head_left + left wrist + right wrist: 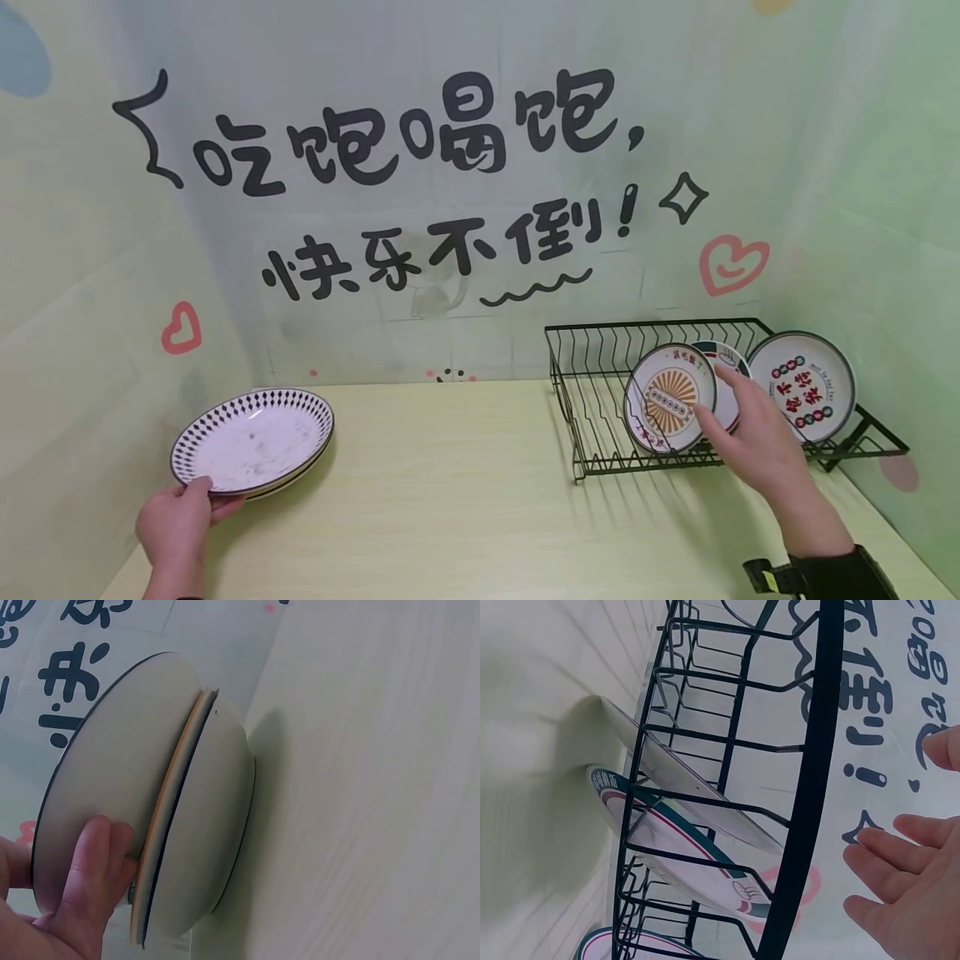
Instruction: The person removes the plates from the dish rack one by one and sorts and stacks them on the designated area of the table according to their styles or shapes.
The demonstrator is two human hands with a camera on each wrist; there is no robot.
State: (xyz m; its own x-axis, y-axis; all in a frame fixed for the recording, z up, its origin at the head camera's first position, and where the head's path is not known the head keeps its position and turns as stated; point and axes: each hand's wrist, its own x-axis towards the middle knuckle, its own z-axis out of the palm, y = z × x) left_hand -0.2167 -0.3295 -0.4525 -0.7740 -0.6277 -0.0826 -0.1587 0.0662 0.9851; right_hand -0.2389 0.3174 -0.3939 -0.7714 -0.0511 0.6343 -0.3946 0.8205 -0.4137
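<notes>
My left hand [174, 523] holds the near edge of a white plate with a black diamond rim [255, 446], thumb on top and fingers beneath. In the left wrist view that plate [112, 765] tilts up from the plates stacked under it [206, 825]. My right hand [761, 446] is at the dish rack with its fingers extended. Nearest to it stand an orange sunburst plate [670, 400] and, partly hidden behind, a plate with a dark green rim [726, 400]. The right wrist view shows the fingers [900, 855] apart from the rack, holding nothing.
The black wire rack [592, 400] stands at the table's back right. A plate with red characters [802, 387] leans at its right end. Behind the pale wooden table [435, 483] hangs a printed backdrop [420, 67], continuing along both sides.
</notes>
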